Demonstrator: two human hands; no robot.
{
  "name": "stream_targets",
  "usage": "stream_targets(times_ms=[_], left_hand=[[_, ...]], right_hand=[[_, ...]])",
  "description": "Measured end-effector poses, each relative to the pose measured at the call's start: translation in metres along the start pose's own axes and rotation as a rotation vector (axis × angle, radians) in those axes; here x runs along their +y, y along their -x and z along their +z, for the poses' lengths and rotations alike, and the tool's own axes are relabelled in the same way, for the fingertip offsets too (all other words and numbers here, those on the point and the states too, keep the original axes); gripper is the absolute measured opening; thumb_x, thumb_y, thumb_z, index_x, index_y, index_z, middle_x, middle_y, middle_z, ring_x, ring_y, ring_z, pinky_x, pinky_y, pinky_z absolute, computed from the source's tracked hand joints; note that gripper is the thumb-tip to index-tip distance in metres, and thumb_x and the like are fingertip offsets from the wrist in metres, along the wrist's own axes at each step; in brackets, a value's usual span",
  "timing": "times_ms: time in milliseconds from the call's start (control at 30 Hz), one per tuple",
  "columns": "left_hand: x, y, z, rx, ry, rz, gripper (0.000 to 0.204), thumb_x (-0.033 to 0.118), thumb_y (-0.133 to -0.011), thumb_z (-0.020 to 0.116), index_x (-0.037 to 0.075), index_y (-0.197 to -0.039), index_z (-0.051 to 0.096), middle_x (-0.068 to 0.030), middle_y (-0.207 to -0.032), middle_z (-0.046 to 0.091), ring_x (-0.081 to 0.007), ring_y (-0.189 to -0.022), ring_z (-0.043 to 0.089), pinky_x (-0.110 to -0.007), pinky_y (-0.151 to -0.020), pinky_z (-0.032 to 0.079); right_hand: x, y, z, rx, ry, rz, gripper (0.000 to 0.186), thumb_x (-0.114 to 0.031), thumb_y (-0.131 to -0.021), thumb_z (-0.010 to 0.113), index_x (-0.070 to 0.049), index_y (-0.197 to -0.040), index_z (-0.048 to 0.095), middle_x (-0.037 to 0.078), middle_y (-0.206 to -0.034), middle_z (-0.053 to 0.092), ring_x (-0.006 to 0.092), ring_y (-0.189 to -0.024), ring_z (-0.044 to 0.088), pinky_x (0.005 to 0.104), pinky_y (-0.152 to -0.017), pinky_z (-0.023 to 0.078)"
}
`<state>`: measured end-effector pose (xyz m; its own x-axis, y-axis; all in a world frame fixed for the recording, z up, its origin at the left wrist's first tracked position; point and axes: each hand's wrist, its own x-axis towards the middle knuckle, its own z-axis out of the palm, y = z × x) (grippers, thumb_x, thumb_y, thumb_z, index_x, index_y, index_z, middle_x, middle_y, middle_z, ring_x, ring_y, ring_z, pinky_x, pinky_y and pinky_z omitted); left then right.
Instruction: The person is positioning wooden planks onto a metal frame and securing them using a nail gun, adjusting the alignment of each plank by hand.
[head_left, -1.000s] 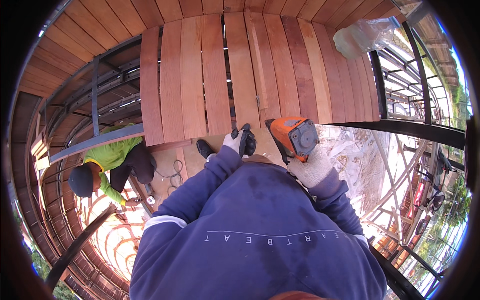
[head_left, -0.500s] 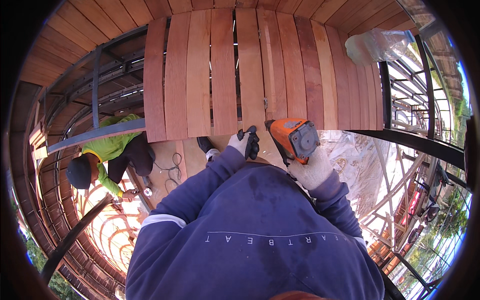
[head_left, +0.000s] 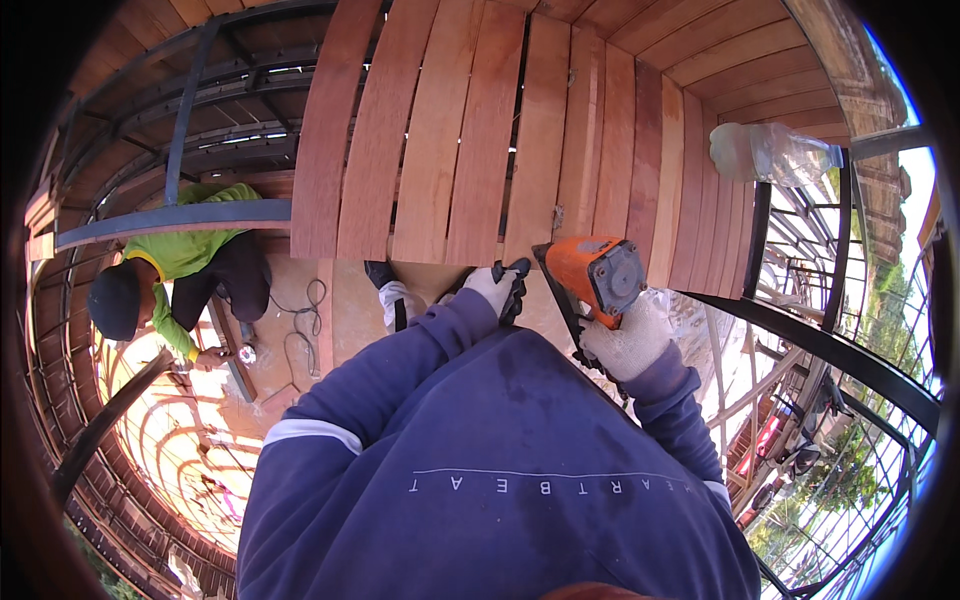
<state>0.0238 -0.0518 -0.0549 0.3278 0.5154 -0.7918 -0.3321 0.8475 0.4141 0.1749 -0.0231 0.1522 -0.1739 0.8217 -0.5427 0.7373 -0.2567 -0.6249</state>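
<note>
Right hand (head_left: 628,345), white work glove, fingers (head_left: 610,350) wrapped closed round the grip of an orange power tool (head_left: 592,278); tool body sits just above the fingers, its nose against the near end of the reddish wooden planks (head_left: 470,140). Left hand (head_left: 500,290), white and black glove, fingers (head_left: 515,285) curled over near the plank ends, just left of the tool; can't tell whether they grip anything. Planks run side by side away from both hands, narrow gaps between them. Clear plastic bag (head_left: 765,152) lies on the planks, well apart, up and right of the right hand. Dark metal beams (head_left: 170,220) left of the planks. Another person in a yellow-green top (head_left: 190,250) crouches below, far left of the left hand, beside a cable (head_left: 305,325) on the floor.
</note>
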Motion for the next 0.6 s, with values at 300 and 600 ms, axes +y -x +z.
stream_targets(times_ms=[300, 600], left_hand=[[-0.006, -0.007, -0.007, -0.042, -0.111, 0.051, 0.027, 0.020, -0.103, 0.050, 0.002, -0.087, 0.063, -0.0033, -0.069, 0.059, -0.0147, -0.054, 0.057, -0.031, -0.051, 0.047], [-0.007, -0.010, -0.007, -0.085, -0.111, 0.048, 0.029, 0.021, -0.103, 0.051, 0.004, -0.081, 0.061, -0.0019, -0.064, 0.056, -0.0146, -0.049, 0.052, -0.031, -0.047, 0.043]], right_hand=[[0.007, -0.011, 0.013, -0.037, 0.129, -0.128, 0.035, -0.004, -0.077, 0.066, 0.003, -0.111, 0.062, 0.013, -0.086, 0.069, 0.0195, -0.074, 0.068, 0.0339, -0.068, 0.054], [0.006, -0.016, 0.014, -0.044, 0.187, -0.150, 0.031, -0.006, -0.078, 0.067, 0.002, -0.108, 0.062, 0.012, -0.081, 0.066, 0.0175, -0.072, 0.065, 0.0341, -0.067, 0.053]])
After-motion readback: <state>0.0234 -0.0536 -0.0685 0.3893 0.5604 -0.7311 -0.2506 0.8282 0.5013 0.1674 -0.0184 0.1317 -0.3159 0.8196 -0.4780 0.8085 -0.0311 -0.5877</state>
